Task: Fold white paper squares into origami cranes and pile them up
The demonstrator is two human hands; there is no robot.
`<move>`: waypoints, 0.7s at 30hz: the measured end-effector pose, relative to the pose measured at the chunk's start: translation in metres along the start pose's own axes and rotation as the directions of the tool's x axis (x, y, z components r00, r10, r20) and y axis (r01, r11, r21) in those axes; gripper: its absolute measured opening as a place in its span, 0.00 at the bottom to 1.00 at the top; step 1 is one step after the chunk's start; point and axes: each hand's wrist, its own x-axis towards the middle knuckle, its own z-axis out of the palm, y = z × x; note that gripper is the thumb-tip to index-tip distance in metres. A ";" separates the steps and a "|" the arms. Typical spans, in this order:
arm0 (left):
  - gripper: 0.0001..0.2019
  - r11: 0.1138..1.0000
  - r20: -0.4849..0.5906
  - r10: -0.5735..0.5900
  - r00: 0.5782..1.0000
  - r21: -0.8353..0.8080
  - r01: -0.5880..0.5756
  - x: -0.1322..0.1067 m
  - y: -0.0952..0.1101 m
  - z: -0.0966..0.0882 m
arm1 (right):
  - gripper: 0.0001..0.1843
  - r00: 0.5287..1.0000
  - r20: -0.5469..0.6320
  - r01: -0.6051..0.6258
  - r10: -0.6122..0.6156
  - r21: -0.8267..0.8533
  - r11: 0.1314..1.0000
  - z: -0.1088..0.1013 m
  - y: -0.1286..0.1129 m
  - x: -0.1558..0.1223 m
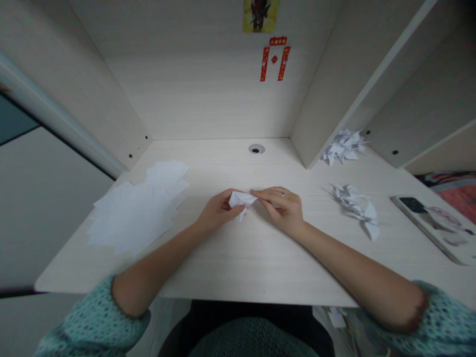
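A small folded piece of white paper (241, 201) sits between both hands above the middle of the pale wooden desk (245, 253). My left hand (217, 210) pinches its left side with fingers closed. My right hand (280, 206), a ring on one finger, grips its right end with fingers pressed together. Both forearms reach in from the near edge, with teal sleeves pushed up.
A spread stack of white paper sheets (137, 208) lies at the left. Folded paper figures (355, 206) lie at the right, and another heap (342, 147) sits further back by the shelf divider (316, 114). A phone (433, 223) rests at the far right. A cable hole (256, 148) is at the back.
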 end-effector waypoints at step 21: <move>0.21 1.000 -0.035 -0.010 0.999 -0.016 0.010 -0.002 0.003 -0.003 | 0.17 0.995 0.083 -0.066 0.053 0.159 0.985 -0.001 -0.008 0.007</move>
